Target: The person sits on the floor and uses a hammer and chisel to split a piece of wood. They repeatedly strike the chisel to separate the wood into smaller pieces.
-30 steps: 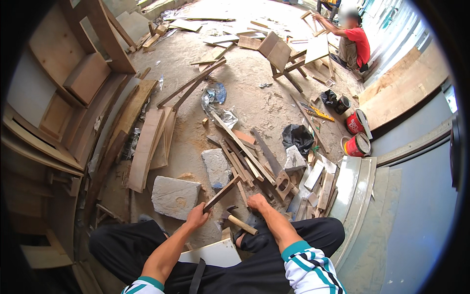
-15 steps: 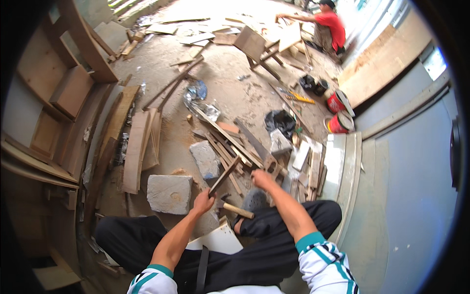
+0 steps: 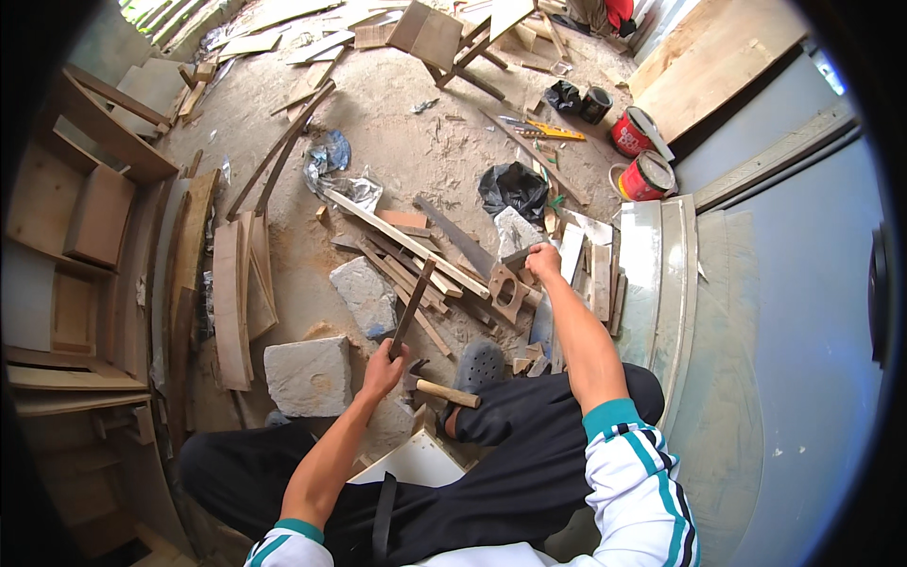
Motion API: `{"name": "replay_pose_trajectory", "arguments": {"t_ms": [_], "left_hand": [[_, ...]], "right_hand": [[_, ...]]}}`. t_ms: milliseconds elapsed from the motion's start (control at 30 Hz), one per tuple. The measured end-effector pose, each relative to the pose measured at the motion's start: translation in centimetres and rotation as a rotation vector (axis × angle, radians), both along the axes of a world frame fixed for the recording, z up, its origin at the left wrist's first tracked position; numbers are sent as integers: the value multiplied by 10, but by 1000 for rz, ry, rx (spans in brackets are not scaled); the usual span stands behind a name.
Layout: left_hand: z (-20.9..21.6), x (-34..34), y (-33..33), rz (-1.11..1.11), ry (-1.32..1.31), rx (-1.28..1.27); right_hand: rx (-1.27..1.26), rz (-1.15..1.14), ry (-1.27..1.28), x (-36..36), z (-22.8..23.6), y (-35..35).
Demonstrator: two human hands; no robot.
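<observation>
1. Left hand (image 3: 385, 364) closed round a thin dark wooden strip (image 3: 413, 305), just right of the grey stone block (image 3: 310, 375).
2. Right hand (image 3: 543, 262) grips a short dark wooden piece (image 3: 518, 255), well right of the block, over the scrap-wood pile (image 3: 425, 265).
3. Wooden-handled hammer (image 3: 439, 390) lies just right of the left hand.

Two red labelled paint cans (image 3: 644, 156) upper right, beside a black bag (image 3: 513, 187).
</observation>
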State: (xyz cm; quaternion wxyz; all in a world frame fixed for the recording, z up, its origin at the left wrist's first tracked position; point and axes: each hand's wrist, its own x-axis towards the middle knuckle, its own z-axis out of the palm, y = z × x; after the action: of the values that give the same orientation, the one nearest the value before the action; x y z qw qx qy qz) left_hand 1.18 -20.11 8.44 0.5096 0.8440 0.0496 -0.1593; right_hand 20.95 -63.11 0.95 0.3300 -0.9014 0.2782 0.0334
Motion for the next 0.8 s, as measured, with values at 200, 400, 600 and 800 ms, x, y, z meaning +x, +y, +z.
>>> {"name": "replay_pose_trajectory", "arguments": {"t_ms": [200, 400, 600, 800], "left_hand": [[5, -3, 26, 83, 22, 58], [7, -11, 54, 147, 25, 142], [-1, -18, 81, 289, 29, 86], [17, -21, 102, 487, 19, -87]], "right_hand": [[50, -69, -118, 40, -24, 33], [-57, -137, -213, 32, 6, 67], [-152, 358, -342, -4, 44, 134], [-178, 1208, -400, -84, 56, 233]]}}
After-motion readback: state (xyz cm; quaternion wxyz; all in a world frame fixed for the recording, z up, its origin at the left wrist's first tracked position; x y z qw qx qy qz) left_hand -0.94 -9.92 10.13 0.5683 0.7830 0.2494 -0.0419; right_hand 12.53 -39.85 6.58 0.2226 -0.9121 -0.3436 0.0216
